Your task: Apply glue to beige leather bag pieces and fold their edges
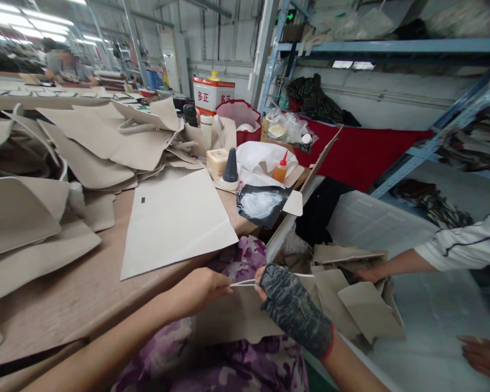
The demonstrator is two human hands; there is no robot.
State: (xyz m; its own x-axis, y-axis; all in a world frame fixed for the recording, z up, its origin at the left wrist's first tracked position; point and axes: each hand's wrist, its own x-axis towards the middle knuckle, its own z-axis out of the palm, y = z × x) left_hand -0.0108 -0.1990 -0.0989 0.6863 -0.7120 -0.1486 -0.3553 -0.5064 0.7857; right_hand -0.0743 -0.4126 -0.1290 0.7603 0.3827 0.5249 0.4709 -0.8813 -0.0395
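Observation:
Over my lap hangs a beige leather-like piece [237,316], with a white cord-like edge or strip [243,282] running along its top. My bare left hand [208,287] pinches one end of that edge. Further right, my right hand [275,286], in a grey fingerless knit glove, is closed around the same edge; its fingertips are partly hidden. A short gap separates the two hands. Ahead on the table lies a flat pale panel [177,223] with a small dark slot. Purple camouflage cloth [245,365] covers my lap.
Beige bag parts [118,136] pile up on the table [102,283]. A glue bottle [280,169], a dark cone [231,166] and a yellowish block [216,162] stand behind. Another person's hand [371,272] reaches into beige pieces in a translucent bin [424,321]; another hand [484,354] shows below.

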